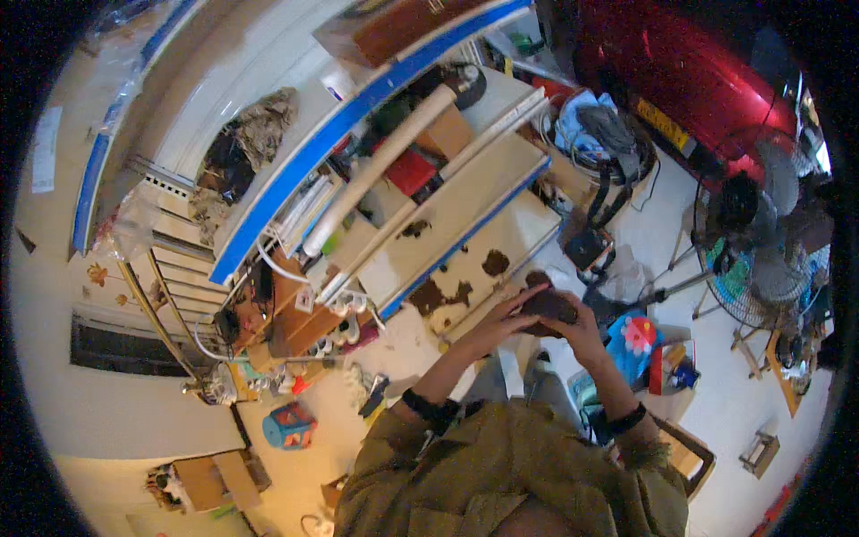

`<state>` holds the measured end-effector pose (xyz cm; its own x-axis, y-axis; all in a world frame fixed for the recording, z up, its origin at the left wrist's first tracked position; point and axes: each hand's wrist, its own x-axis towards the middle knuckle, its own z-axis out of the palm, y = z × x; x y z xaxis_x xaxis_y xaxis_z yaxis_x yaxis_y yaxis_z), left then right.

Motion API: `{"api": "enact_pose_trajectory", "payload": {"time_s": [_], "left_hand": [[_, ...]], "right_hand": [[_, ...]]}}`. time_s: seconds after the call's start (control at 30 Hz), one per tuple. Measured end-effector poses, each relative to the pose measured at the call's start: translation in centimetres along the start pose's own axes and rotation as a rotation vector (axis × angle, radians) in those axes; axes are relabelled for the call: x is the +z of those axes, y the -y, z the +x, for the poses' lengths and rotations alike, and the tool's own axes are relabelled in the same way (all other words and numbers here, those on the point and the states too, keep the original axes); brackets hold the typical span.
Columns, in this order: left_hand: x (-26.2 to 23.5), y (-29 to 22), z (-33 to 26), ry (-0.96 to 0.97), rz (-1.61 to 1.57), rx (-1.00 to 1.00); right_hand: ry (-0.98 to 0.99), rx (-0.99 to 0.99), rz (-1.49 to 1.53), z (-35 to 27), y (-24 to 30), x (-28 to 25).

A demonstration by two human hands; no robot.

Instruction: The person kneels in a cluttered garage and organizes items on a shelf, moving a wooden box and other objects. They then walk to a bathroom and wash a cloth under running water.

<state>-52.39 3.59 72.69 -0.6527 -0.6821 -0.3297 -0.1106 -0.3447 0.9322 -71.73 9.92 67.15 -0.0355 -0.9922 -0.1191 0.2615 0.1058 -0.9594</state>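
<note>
A dark brown, rounded thing point(553, 307) is held between my two hands in front of my body. Its kind is too dark and small to tell. My left hand point(501, 327) grips it from the left, fingers closed along its side. On the other side my right hand point(582, 333) has its fingers bent round the edge. Both forearms reach up from olive-green sleeves, with a dark band at each wrist. Just beyond my left hand lies a pale shelf panel point(528, 234) with brown worn patches.
Blue-edged shelves point(295, 192) holding a long tube point(380, 170) and boxes rise at the left and far side. A red vehicle point(689, 76) stands at far right, with several fans point(761, 233) nearer. A blue item with a pink flower point(637, 334) lies right of my hands.
</note>
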Motion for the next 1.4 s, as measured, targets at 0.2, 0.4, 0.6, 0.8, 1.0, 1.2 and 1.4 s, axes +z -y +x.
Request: {"api": "enact_pose_trajectory", "payload": {"time_s": [0.2,0.4,0.6,0.8,1.0,1.2,1.4], "left_hand": [[-19.4,-3.7,1.1,-0.911,1.185,0.545],[-30.7,-6.7,4.1,-1.105,1.629,0.277],[-36.6,-5.0,8.3,-1.09,1.787,0.273],[-38.0,-4.8,7.5,-1.124,1.886,0.336],[-33.8,-6.9,6.9,-1.251,2.026,0.565],[-30.4,-8.5,4.1,-1.232,1.957,0.486],[-19.5,-11.5,-1.5,-0.994,1.662,0.42]], "right_hand": [[-0.08,0.152,0.315,0.2,-4.3,0.6],[-0.259,0.15,0.499,-1.6,-2.1,3.9],[-0.451,0.118,0.497,-3.7,-2.0,5.9],[-0.526,0.147,0.525,-4.0,-3.6,5.9],[-0.435,0.098,0.412,-2.5,-2.5,3.6],[-0.332,0.144,0.443,-0.5,-1.5,1.3],[-0.281,0.243,0.43,1.6,-2.6,-2.2]]}}
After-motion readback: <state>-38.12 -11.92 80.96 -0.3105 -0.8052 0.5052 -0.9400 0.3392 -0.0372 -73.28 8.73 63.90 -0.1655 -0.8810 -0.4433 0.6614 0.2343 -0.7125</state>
